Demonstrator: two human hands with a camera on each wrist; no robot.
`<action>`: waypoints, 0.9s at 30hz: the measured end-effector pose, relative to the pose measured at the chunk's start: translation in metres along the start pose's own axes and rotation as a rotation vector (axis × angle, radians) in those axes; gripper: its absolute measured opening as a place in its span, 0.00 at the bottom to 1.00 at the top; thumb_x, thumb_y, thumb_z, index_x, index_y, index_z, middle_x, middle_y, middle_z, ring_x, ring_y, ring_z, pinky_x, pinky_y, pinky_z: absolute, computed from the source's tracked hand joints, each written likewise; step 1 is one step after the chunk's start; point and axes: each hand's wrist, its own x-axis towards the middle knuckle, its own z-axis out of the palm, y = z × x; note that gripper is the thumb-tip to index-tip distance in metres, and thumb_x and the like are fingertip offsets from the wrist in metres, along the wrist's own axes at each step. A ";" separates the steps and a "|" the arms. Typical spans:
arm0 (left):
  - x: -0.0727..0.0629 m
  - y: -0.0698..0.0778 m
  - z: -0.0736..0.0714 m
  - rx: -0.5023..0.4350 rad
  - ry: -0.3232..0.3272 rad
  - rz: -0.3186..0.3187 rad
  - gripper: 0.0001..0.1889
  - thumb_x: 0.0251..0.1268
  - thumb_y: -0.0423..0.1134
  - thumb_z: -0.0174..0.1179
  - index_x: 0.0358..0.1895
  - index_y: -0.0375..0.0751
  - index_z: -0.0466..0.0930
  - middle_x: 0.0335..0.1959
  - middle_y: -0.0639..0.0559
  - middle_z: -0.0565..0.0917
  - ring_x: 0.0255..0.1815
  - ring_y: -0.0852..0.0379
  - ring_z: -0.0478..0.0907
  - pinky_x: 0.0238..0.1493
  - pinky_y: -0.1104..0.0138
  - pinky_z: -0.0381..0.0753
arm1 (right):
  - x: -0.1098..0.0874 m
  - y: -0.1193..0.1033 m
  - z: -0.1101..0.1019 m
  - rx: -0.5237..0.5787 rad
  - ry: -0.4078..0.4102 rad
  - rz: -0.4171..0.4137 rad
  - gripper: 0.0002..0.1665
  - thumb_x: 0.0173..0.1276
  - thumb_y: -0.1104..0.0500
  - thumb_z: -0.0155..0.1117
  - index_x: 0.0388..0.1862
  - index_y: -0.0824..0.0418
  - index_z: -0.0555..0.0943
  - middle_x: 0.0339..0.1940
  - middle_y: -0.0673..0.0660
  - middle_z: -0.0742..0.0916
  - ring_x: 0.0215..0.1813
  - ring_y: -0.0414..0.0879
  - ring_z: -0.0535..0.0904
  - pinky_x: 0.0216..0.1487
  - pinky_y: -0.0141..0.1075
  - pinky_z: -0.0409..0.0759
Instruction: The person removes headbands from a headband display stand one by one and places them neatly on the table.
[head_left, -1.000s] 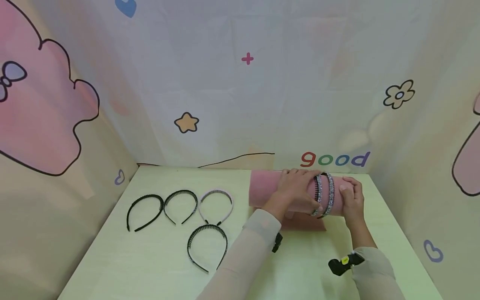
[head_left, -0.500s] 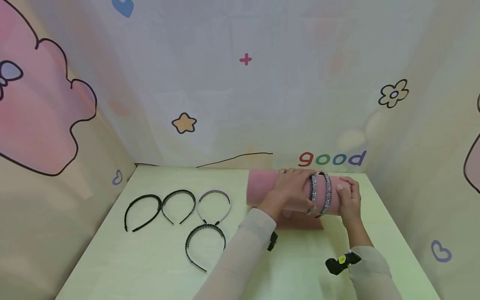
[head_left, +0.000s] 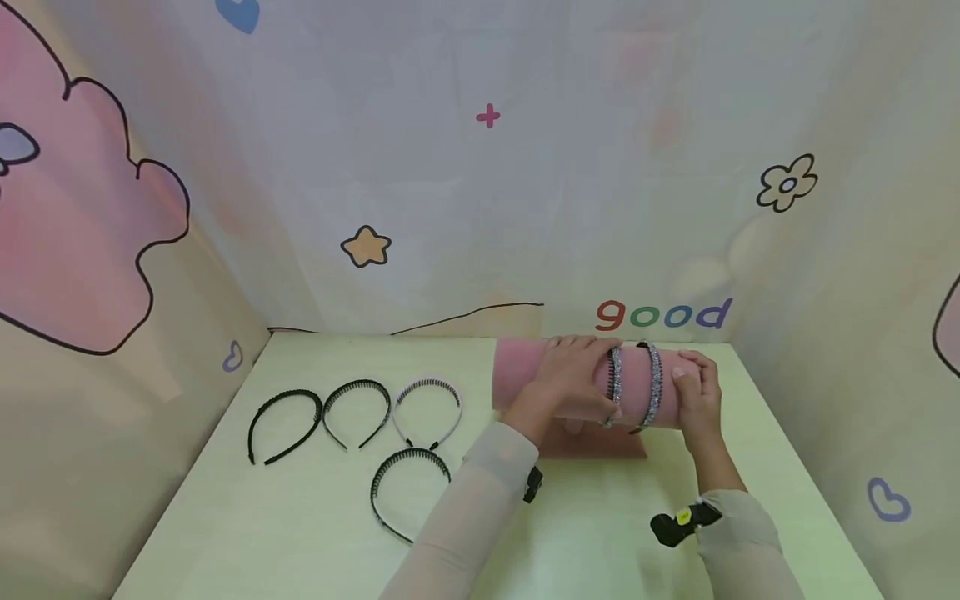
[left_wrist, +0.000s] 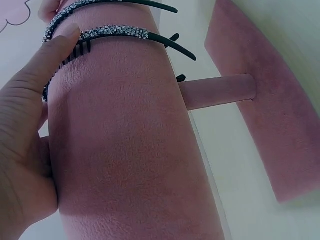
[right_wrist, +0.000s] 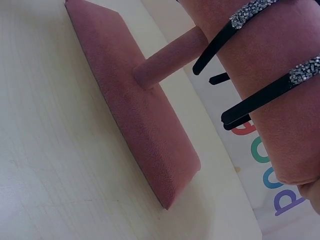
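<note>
A pink padded roll (head_left: 516, 373) lies level on a post (left_wrist: 220, 91) above its pink base (head_left: 592, 442). Two glittery silver-and-black toothed headbands straddle it. My left hand (head_left: 573, 375) reaches over the roll and grips the left headband (head_left: 617, 379), thumb on its near glittery side in the left wrist view. Their black tips stick out below the roll in the right wrist view. The other headband (head_left: 656, 387) sits apart, farther right. At the roll's right end, my right hand (head_left: 701, 402) holds on, thumb in front and fingers over the end.
Several headbands lie left on the pale table (head_left: 285, 533): a black one (head_left: 262, 408), a toothed dark one (head_left: 358, 383), a white one (head_left: 460, 408) and a black toothed one (head_left: 375, 500) partly under my left sleeve (head_left: 480, 500). A printed curtain (head_left: 420, 167) hangs behind.
My left hand has slid left along the roll with the left headband, widening the gap between the two headbands. My right hand keeps its place at the roll's end.
</note>
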 end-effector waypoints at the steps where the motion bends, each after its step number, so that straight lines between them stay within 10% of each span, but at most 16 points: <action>1: 0.000 -0.001 0.000 0.003 0.001 -0.002 0.51 0.38 0.69 0.65 0.70 0.66 0.51 0.66 0.63 0.61 0.65 0.59 0.55 0.65 0.60 0.49 | 0.000 -0.001 0.000 0.000 -0.002 0.004 0.18 0.70 0.58 0.48 0.58 0.56 0.68 0.51 0.43 0.73 0.50 0.41 0.66 0.48 0.35 0.61; 27: -0.011 -0.017 -0.006 -0.035 0.041 -0.011 0.52 0.34 0.67 0.69 0.70 0.64 0.54 0.64 0.61 0.64 0.64 0.58 0.58 0.65 0.60 0.50 | -0.001 -0.003 0.000 0.002 -0.003 0.005 0.18 0.70 0.57 0.48 0.58 0.53 0.69 0.51 0.44 0.73 0.49 0.41 0.67 0.47 0.35 0.62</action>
